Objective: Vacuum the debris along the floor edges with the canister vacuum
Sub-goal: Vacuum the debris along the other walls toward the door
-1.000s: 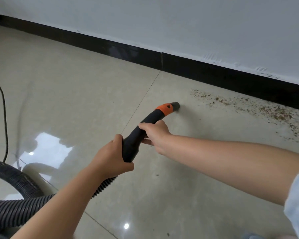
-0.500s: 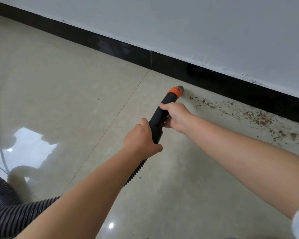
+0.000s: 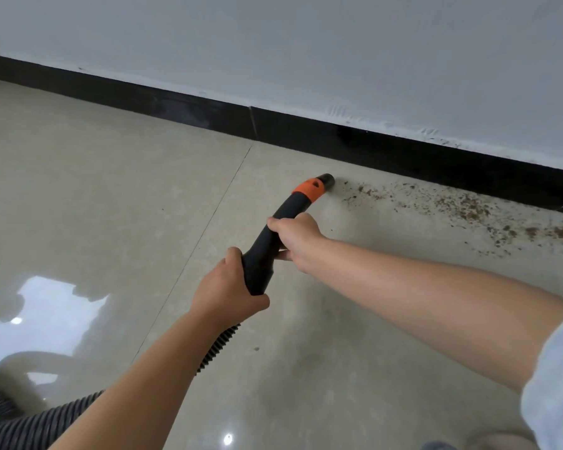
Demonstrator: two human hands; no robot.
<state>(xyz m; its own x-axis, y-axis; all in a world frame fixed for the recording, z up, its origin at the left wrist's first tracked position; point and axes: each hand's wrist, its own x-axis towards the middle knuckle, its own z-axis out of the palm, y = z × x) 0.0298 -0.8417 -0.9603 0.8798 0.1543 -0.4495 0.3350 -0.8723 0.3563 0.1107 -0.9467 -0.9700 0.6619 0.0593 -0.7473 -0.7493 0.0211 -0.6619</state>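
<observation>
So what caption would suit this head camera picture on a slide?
Both hands, left hand and right hand, aim the vacuum nozzle at debris along the black baseboard.

Two bare forearms seen entering from bottom of frame. Left hand and right hand ungloved; no rings, watch or bands seen. Right arm covered above elbow by pale grey-blue sleeve, loose cuff, at lower right edge. No sleeve seen on left arm.
</observation>
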